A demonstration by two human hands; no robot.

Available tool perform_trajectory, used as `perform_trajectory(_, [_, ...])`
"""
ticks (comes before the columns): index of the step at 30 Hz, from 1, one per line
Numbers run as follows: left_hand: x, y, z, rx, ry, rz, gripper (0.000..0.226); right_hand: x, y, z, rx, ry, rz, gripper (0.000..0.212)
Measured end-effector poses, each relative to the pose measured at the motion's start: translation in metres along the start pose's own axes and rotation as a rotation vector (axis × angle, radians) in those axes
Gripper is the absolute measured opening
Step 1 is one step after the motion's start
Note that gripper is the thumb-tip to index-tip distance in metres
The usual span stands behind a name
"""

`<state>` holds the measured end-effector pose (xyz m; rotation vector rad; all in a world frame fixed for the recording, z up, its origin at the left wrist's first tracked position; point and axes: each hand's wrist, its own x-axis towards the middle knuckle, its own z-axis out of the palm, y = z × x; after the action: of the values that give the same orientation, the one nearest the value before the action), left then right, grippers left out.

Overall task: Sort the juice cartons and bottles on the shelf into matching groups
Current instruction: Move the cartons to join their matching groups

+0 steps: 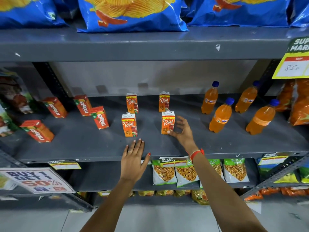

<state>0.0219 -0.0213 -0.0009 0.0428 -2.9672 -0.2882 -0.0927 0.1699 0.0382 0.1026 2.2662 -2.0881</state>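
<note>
On the grey shelf, several red Maaza cartons stand at the left. Several orange Real cartons stand in the middle, two behind and two in front. Several orange Fanta bottles with blue caps stand at the right. My right hand is open, fingers spread, just right of the front right Real carton, thumb near its base. My left hand lies flat and open at the shelf's front edge, below the front left Real carton.
Blue chip bags fill the shelf above. Snack packets sit on the shelf below, behind price labels. A "Buy 1 Get 1" sign hangs at lower left. Orange snack bags crowd the far right, and a yellow price tag hangs there.
</note>
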Motion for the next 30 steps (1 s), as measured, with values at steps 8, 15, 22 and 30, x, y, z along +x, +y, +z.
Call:
perform_trajectory(8, [-0.027,-0.110,-0.028,-0.023,0.106,-0.105,0.072,-0.074,0.018,0.066,-0.199,0.147,-0.151,0.052])
perform_trajectory(15, [-0.035,-0.209,-0.049,-0.033,0.103,-0.126,0.078,-0.073,-0.006,0.170,-0.233,-0.111,-0.268,0.042])
perform_trajectory(22, [-0.038,-0.257,-0.053,-0.027,0.056,-0.076,0.069,-0.043,-0.032,0.259,-0.159,-0.224,-0.262,0.070])
perform_trajectory(30, [-0.040,-0.257,-0.045,-0.149,0.145,-0.060,0.061,-0.010,-0.032,0.301,-0.148,-0.096,-0.143,0.079])
